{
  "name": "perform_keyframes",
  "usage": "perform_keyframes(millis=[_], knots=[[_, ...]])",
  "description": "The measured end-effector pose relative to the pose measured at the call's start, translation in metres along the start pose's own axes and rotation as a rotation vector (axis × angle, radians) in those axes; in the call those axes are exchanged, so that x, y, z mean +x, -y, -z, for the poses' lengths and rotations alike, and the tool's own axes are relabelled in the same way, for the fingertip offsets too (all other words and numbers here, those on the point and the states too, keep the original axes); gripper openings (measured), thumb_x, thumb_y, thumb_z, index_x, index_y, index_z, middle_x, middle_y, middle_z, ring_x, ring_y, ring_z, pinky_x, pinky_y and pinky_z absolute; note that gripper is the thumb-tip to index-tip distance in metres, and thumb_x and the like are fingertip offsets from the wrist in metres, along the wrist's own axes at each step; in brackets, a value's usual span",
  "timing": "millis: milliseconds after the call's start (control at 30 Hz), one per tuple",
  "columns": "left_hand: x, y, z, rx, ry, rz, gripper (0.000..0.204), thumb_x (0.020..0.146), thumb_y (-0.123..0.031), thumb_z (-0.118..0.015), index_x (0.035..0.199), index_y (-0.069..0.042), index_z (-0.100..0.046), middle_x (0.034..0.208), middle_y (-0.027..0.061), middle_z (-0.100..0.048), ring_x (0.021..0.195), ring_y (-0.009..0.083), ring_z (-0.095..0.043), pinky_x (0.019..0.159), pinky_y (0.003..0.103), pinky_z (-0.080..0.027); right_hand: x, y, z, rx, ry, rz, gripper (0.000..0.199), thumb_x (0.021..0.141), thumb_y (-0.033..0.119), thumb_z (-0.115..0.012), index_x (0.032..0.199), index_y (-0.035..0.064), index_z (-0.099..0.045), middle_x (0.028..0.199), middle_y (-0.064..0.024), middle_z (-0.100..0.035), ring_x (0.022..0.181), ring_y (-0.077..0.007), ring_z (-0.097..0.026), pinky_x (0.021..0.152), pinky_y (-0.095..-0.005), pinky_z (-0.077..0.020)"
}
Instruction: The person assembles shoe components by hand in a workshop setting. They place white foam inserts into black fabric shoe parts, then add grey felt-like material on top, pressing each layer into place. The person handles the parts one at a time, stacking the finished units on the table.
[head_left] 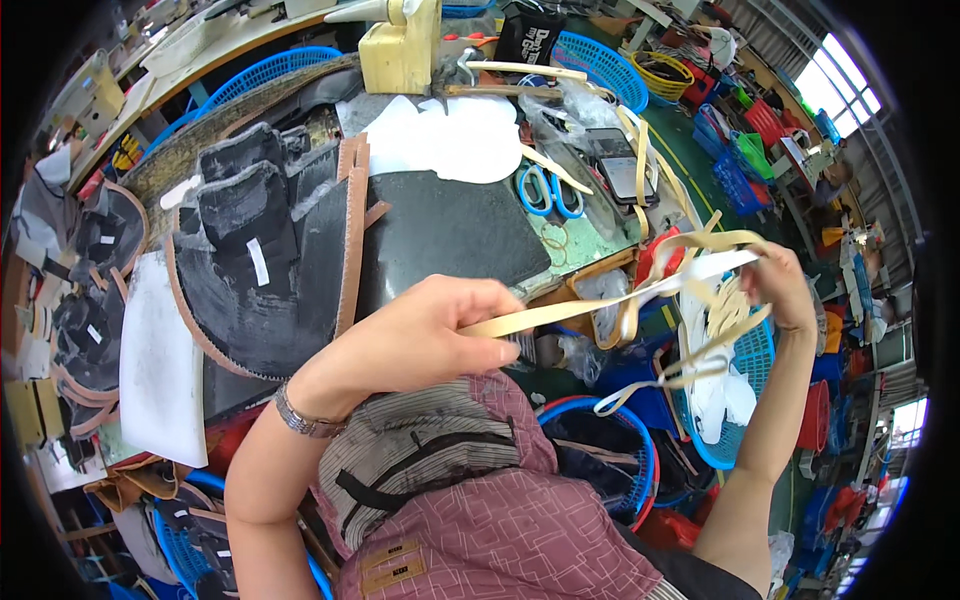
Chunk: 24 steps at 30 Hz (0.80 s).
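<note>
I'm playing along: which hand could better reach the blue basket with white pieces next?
Probably the right hand: it looks nearer the blue basket. The left hand, pinching a cream strip, is farther.

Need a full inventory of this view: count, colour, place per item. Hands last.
Strip: at least one, tan and white, between the hands
Coil: one, cream, at right basket
Scissors: one, blue-handled, table right
Phone: one, dark, right of scissors
Hammer: one, tan handle, table's far side
Block: one, pale yellow, left of hammer
White pieces: overlapping, count unclear, mid-table
Mat: one, black, nearer than white pieces
Panels: several, black with brown edging, left
Baskets: several, mostly blue, around the table
Far clutter: uncountable, mixed colours, upper right
Apron: one, maroon, on the person
Watch: one, silver-toned, left wrist
Left hand: one, bare, centre
Right hand: one, bare, right
</note>
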<state>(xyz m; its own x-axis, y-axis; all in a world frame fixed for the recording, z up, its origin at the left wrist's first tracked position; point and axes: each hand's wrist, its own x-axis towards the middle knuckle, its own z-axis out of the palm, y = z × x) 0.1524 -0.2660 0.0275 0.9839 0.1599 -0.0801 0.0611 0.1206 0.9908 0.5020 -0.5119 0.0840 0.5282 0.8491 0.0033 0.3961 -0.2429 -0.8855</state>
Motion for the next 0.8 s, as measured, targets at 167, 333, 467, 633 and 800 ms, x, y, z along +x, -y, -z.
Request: perform_keyframes(millis=[167,333,467,633,800], knots=[[0.0,0.001,0.007,0.612,-0.258,-0.088,0.011,0.084,-0.01,-0.062,0.092,-0.002,-0.059,0.065,-0.0068,-0.053,0.055,0.001,-0.042,0.047,0.019,-0.032,-0.015,-0.025,0.077,0.071,-0.254,-0.126,0.035,0.083,0.037,-0.062,0.091,0.0034,-0.059,0.058,0.0026,-0.051,0.043,-0.0037,-0.041,0.039,-0.017,-0.0298],[0.022,-0.023,0.002,0.199,0.056,-0.021,0.013,0.088,-0.016,-0.06,0.086,-0.002,-0.061,0.065,-0.0029,-0.054,0.059,0.0029,-0.044,0.049,0.02,-0.036,-0.04,-0.003,0.059,-1.048,-0.219,-0.076,0.049,0.069,0.024,-0.066,0.112,0.0024,-0.054,0.103,-0.0088,-0.059,0.099,-0.0199,-0.055,0.086,-0.0332,-0.0426],[0.045,-0.016,-0.04,0.551,-0.029,-0.202,0.027,0.081,-0.028,-0.063,0.081,-0.002,-0.06,0.062,0.0133,-0.056,0.057,0.0198,-0.055,0.055,0.034,-0.045,-0.014,0.062,-0.107,0.127,0.043,0.049,0.068,0.075,0.044,-0.067,0.123,-0.0008,-0.048,0.116,-0.009,-0.056,0.109,-0.0195,-0.051,0.096,-0.0319,-0.0365],[0.005,-0.026,-0.02,0.067,0.319,0.012,0.02,0.09,-0.024,-0.057,0.09,-0.004,-0.062,0.066,0.0018,-0.058,0.061,0.0061,-0.053,0.055,0.023,-0.043,-0.019,0.055,-0.113,0.219,0.562,0.199,0.031,0.075,0.035,-0.071,0.069,0.0045,-0.065,0.062,-0.0066,-0.064,0.049,-0.0144,-0.058,0.044,-0.0249,-0.0411],[-0.042,0.012,0.008,-0.035,0.109,0.219,0.016,0.092,-0.016,-0.054,0.099,-0.005,-0.063,0.068,-0.0005,-0.06,0.062,0.0075,-0.055,0.057,0.023,-0.045,0.016,0.043,-0.067,0.175,0.806,0.388,0.034,0.072,0.034,-0.074,0.071,0.0002,-0.065,0.059,-0.0087,-0.061,0.052,-0.0201,-0.06,0.047,-0.0299,-0.0424]])
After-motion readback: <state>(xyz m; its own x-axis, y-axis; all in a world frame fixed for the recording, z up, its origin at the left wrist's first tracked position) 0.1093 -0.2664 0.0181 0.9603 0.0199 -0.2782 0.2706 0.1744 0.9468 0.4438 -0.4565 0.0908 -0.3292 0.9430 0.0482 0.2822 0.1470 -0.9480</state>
